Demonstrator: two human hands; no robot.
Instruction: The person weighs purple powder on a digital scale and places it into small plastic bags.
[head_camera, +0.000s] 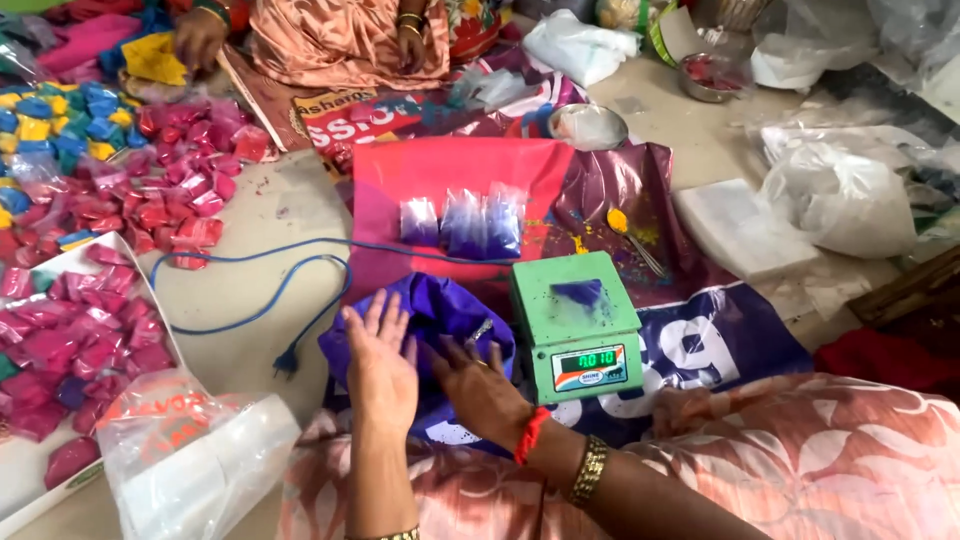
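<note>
My left hand (380, 360) hovers open, fingers spread, over a large purple bag of powder (430, 320) on the floor. My right hand (478, 385) lies flat beside it, fingers on the bag's lower edge, holding nothing. Just to the right stands a green digital scale (572, 325) with a small packet of purple powder (578, 292) on its pan. Three small packets of purple powder (462, 222) lie in a row on the red sheet (400, 180) beyond the bag.
A blue cable with plug (262, 300) loops at left. Heaps of pink, red, blue and yellow packets (150, 190) fill the left side. A spoon of yellow powder (622, 226), a steel bowl (587, 126) and white bags (840, 195) lie right. Another person (340, 35) sits opposite.
</note>
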